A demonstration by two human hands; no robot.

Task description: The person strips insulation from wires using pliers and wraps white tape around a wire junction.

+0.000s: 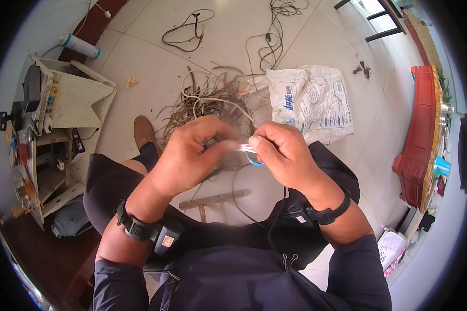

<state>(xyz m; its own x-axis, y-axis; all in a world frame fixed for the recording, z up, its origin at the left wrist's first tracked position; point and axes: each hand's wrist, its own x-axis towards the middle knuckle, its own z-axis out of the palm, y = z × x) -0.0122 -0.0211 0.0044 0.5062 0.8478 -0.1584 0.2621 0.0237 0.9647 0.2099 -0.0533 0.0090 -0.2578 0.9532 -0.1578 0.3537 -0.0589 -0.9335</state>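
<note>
Between my two hands runs a short stretch of white electrical cable [247, 148], with a blue wire [256, 164] looping out below it. My right hand [285, 154] pinches the cable between thumb and curled fingers. At its other end my left hand [200, 151] is closed on it too, slightly blurred, its fingertips partly hidden. A tangled heap of brown and grey cable strips [213, 103] lies on the floor just beyond my hands. A pale cable curves over that heap toward my right hand.
Right of the heap is a white printed sack [316, 101]. Loose black cables [271, 41] and a dark cable coil [184, 45] lie farther off. Below my hands is a wooden T-shaped piece [213, 200]. A worn white cabinet [75, 98] stands left, a red wooden one [420, 135] right.
</note>
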